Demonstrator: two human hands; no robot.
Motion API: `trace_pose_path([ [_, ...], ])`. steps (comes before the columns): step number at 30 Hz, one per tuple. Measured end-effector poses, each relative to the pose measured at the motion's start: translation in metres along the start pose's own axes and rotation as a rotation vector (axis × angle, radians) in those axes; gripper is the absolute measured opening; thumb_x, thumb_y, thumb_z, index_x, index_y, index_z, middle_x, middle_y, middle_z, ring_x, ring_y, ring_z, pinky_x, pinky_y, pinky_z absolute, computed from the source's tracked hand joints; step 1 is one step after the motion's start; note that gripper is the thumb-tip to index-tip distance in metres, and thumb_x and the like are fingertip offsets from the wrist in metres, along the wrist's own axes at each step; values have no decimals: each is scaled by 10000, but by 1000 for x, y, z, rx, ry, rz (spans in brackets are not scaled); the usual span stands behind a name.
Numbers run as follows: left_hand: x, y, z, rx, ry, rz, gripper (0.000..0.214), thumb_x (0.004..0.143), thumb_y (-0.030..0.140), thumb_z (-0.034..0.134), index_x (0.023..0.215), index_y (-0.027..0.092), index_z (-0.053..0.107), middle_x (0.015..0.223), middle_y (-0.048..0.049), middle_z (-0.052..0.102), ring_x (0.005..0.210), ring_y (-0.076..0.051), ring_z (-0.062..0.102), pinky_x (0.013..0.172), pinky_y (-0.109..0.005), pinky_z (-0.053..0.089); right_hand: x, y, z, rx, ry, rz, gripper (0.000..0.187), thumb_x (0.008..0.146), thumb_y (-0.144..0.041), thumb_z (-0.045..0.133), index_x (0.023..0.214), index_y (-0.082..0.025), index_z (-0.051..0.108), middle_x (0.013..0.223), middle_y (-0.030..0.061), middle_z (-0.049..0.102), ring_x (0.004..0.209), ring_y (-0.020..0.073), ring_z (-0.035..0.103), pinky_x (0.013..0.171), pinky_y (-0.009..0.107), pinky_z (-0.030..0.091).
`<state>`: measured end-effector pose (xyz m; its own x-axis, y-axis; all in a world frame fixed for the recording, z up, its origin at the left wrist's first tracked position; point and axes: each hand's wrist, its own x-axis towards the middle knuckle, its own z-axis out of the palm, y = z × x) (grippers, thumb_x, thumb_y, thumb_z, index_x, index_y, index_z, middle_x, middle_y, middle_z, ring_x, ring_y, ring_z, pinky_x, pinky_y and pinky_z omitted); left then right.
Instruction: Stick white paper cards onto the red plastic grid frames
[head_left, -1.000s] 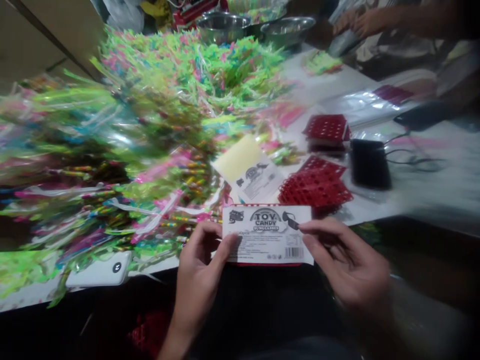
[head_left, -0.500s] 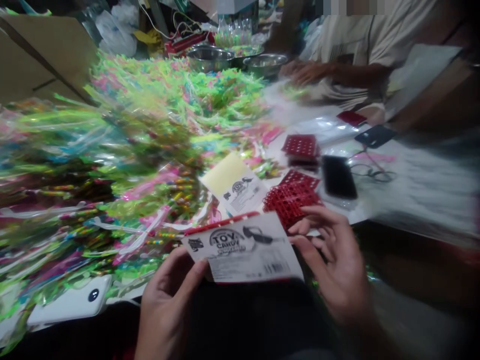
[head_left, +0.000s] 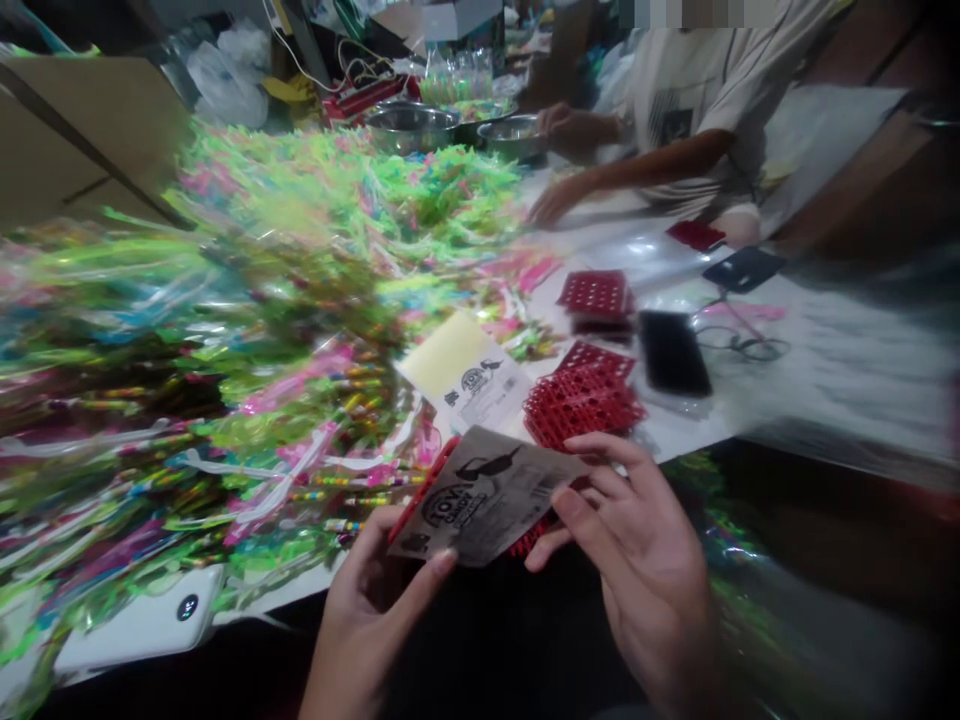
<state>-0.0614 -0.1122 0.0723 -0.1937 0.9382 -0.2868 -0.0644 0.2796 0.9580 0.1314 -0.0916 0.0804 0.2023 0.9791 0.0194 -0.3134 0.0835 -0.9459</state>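
Between my two hands I hold a printed "Toy Candy" sunglasses card [head_left: 480,497] with a red edge, tilted and turned sideways. My left hand [head_left: 367,610] pinches its lower left corner, while the fingers of my right hand [head_left: 630,560] grip its right end. Some red plastic lattice shows beneath the card. Just beyond it lie a stack of red lattice pieces [head_left: 583,398] and a second printed card [head_left: 465,375] with a pale yellow part. A large heap of multicoloured shiny plastic strands [head_left: 262,370] spreads to the left.
A black phone [head_left: 673,352] and a stack of red lattice squares [head_left: 596,295] lie on the white table cover [head_left: 847,350]. A white phone [head_left: 142,625] lies at the front left. A co-worker's hand [head_left: 559,200] reaches in at the back, near steel bowls [head_left: 412,128].
The card has rotated from level to a steep sideways tilt, and my hands have turned with it. The view has shifted, showing more of the co-worker, whose hands have moved apart.
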Motion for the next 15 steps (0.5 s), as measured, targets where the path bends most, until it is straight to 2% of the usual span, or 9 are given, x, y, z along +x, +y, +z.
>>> trace_pose_path([
  [2, -5, 6, 0, 109, 32, 111, 422, 845, 425, 910, 1208, 283, 748, 1087, -42, 813, 977, -218, 788, 815, -229, 637, -2, -4, -4, -195, -9, -105, 230, 1020, -239, 716, 1225, -345, 723, 1065, 2, 750, 831, 144, 759, 669, 210, 674],
  [5, -19, 22, 3, 199, 208, 316, 494, 879, 369, 878, 1344, 349, 712, 1237, -35, 778, 882, -177, 750, 732, -218, 608, -6, -14, -10, -396, -129, -330, 295, 1015, -112, 642, 1190, -331, 735, 1145, 18, 764, 1056, 175, 761, 891, 255, 651],
  [6, -25, 28, 4, 214, 234, 381, 496, 883, 345, 870, 1355, 360, 717, 1286, -40, 765, 863, -179, 745, 709, -232, 613, -7, -17, -12, -425, -167, -398, 317, 1003, -82, 621, 1177, -325, 727, 1158, 18, 762, 1095, 176, 750, 938, 270, 636],
  [8, -34, 41, 5, 245, 194, 499, 469, 885, 304, 858, 1337, 364, 749, 1330, -55, 760, 921, -224, 768, 739, -285, 648, -8, -22, -14, -460, -239, -493, 341, 966, -54, 618, 1159, -319, 711, 1170, 12, 763, 1126, 176, 736, 1000, 290, 613],
  [10, -40, 51, 8, 286, 76, 577, 364, 896, 303, 846, 1253, 358, 806, 1257, -75, 798, 1019, -293, 785, 800, -354, 673, -9, -27, -15, -470, -296, -528, 362, 928, -62, 661, 1166, -331, 708, 1178, 4, 766, 1115, 183, 739, 1017, 309, 616],
  [12, -43, 56, 11, 289, 12, 617, 217, 904, 343, 850, 1120, 363, 851, 1160, -85, 826, 1078, -334, 780, 801, -386, 673, -11, -30, -15, -452, -333, -525, 355, 902, -96, 724, 1156, -344, 718, 1175, 8, 776, 1097, 208, 754, 1002, 347, 637],
  [15, -47, 53, 18, 286, 4, 644, 48, 892, 378, 871, 938, 372, 858, 1027, -66, 836, 978, -305, 792, 717, -356, 652, -14, -34, -15, -452, -336, -452, 204, 884, -192, 800, 997, -358, 770, 1040, -1, 797, 1043, 241, 781, 936, 383, 666],
])
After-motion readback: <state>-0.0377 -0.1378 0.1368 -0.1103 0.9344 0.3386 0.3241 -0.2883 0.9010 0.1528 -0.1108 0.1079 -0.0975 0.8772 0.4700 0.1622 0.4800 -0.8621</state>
